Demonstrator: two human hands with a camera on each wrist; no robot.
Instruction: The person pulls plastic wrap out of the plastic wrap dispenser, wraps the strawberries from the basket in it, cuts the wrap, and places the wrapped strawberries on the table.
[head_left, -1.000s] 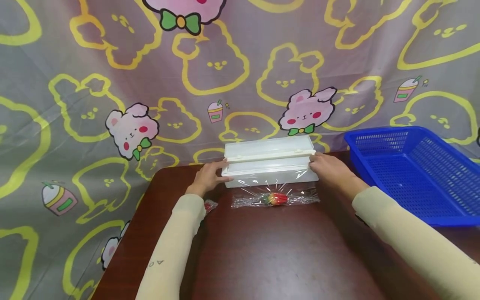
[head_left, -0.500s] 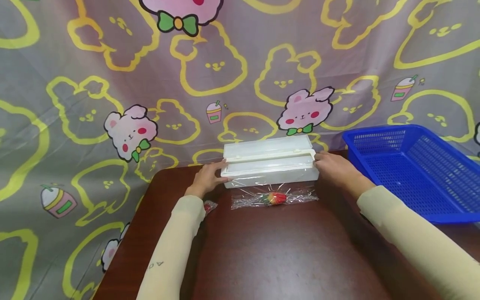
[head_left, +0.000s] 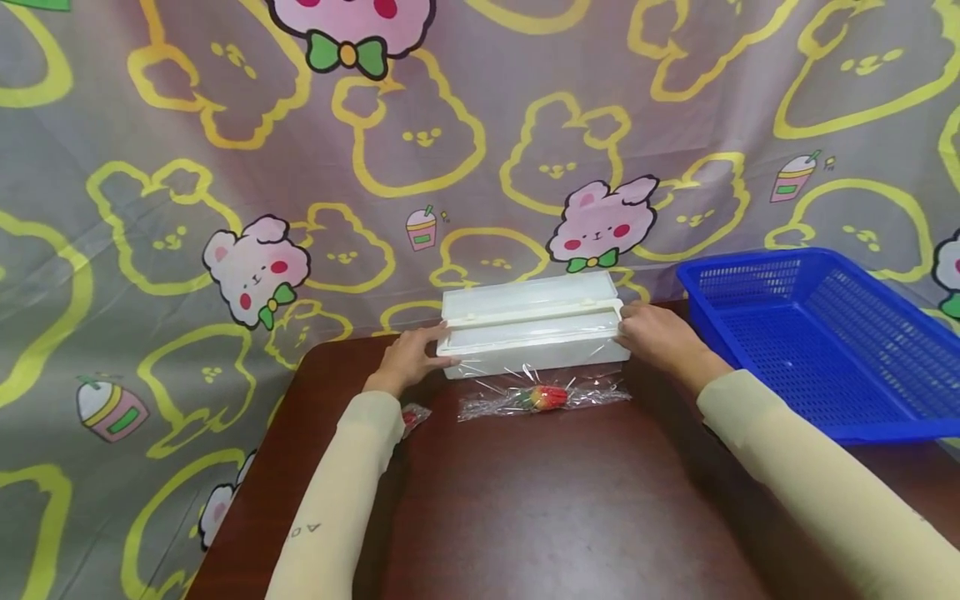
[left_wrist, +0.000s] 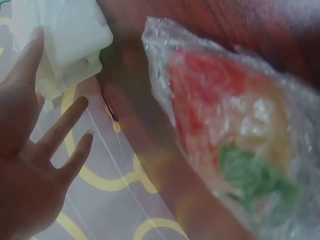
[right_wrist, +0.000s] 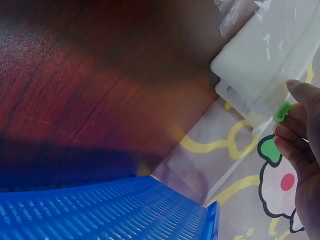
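A long white cling film dispenser box stands at the table's back, its lid raised. Clear film stretches from its front down over a strawberry-like piece, red and yellow with green leaves. At the box's left end my left hand grips with thumb in front and finger behind, other fingers spread. My right hand is at the right end; in the right wrist view it pinches a small green piece at the box edge. By my left wrist lies another film-wrapped strawberry-like piece, large in the left wrist view.
A blue perforated plastic basket stands on the right, beside my right forearm. Behind the dark brown table hangs a grey curtain printed with yellow outlines and pink rabbits, close to the raised lid.
The view has shifted slightly. My right hand has slid a little rightward along the box edge to its right end. My left hand, the film and the strawberry-like piece hold their places.
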